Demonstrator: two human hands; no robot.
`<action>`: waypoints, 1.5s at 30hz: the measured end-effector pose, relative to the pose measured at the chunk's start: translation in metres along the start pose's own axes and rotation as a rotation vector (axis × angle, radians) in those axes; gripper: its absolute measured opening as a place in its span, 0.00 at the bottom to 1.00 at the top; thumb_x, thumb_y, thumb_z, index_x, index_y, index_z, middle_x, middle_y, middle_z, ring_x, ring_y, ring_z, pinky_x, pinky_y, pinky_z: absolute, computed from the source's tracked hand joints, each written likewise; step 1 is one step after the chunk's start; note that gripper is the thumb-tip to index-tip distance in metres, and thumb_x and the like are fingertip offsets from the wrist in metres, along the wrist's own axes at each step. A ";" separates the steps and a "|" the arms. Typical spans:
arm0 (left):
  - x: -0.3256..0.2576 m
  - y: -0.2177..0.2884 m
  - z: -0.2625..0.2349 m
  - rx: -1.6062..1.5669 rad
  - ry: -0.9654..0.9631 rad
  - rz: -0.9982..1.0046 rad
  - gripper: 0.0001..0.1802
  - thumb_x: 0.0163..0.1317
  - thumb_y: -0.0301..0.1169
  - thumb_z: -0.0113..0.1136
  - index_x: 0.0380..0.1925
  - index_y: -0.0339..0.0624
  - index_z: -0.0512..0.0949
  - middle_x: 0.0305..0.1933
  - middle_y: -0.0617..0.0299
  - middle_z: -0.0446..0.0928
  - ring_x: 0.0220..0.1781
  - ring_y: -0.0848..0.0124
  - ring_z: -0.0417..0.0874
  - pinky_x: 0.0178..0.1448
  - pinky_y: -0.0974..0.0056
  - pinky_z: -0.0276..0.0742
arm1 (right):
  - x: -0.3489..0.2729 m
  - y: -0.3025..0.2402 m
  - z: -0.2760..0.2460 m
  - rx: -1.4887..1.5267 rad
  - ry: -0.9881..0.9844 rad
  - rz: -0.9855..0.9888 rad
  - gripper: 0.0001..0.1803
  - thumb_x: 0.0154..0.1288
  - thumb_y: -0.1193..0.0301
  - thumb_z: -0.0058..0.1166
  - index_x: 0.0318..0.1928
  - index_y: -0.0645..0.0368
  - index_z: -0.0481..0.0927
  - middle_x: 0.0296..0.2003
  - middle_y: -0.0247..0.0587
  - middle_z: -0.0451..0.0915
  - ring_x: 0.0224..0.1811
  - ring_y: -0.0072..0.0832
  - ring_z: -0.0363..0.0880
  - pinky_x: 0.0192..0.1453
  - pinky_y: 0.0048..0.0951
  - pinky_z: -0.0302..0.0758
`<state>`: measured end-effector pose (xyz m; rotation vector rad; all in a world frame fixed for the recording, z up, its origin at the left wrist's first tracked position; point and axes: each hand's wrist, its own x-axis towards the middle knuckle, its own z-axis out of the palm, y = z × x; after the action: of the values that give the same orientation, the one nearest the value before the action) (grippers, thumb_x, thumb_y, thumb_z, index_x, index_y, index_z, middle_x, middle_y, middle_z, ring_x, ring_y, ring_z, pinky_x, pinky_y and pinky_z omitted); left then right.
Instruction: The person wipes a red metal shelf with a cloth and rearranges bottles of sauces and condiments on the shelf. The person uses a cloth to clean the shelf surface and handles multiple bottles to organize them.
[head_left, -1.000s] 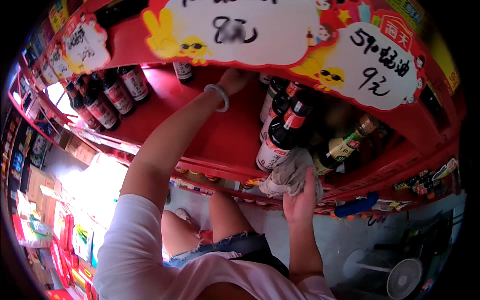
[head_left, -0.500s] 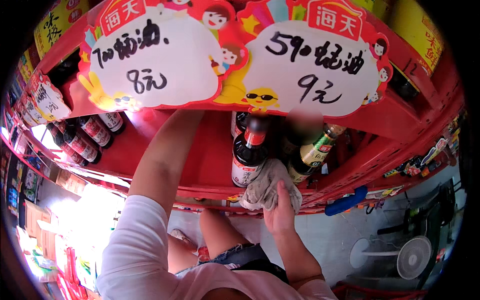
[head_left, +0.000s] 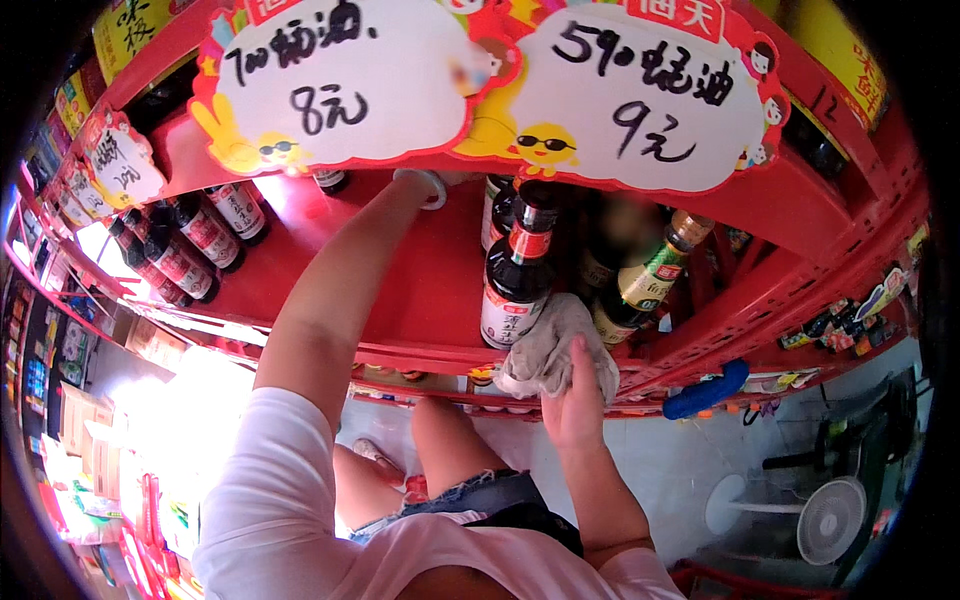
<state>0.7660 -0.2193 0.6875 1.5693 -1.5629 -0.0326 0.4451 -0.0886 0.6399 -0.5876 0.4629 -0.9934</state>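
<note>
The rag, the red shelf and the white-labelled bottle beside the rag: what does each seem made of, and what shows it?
Rag: matte, probably cotton cloth, by its soft folds.
Shelf: likely painted metal, glossy, given the bright reflection.
Bottle: dark, smooth; highlights suggest glass, though plastic is possible.

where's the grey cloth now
In the head view, the grey cloth is right of centre in the right hand, beside the white-labelled dark bottle at the red shelf's front edge.

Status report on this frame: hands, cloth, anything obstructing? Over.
Right hand gripping grey rag at shelf edge, beside front soy sauce bottle. Left hand inside shelf, mostly hidden, grip unreadable. Upper shelf rail and price cards blocking view.
</note>
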 end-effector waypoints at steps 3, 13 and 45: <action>-0.002 0.020 -0.006 0.015 -0.016 0.004 0.25 0.62 0.41 0.56 0.56 0.44 0.68 0.60 0.56 0.69 0.59 0.63 0.71 0.62 0.58 0.67 | -0.002 -0.001 0.003 -0.007 -0.004 -0.003 0.27 0.71 0.62 0.43 0.64 0.63 0.59 0.61 0.41 0.66 0.63 0.32 0.65 0.69 0.36 0.59; -0.016 0.022 0.030 -0.323 0.065 0.037 0.22 0.62 0.43 0.53 0.53 0.45 0.71 0.58 0.57 0.72 0.57 0.63 0.72 0.62 0.57 0.66 | -0.003 -0.001 0.001 0.002 -0.064 -0.009 0.25 0.71 0.63 0.42 0.63 0.62 0.60 0.61 0.41 0.66 0.63 0.31 0.65 0.69 0.36 0.58; -0.027 -0.006 0.052 -0.672 0.031 -0.207 0.22 0.64 0.32 0.52 0.57 0.38 0.66 0.59 0.56 0.71 0.58 0.67 0.71 0.62 0.63 0.65 | -0.001 -0.001 -0.006 0.078 -0.055 0.068 0.21 0.68 0.68 0.49 0.59 0.58 0.66 0.55 0.36 0.73 0.58 0.25 0.70 0.64 0.30 0.66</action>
<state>0.7353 -0.2273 0.6380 1.1699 -1.1815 -0.5844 0.4400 -0.0899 0.6363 -0.5247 0.3906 -0.9242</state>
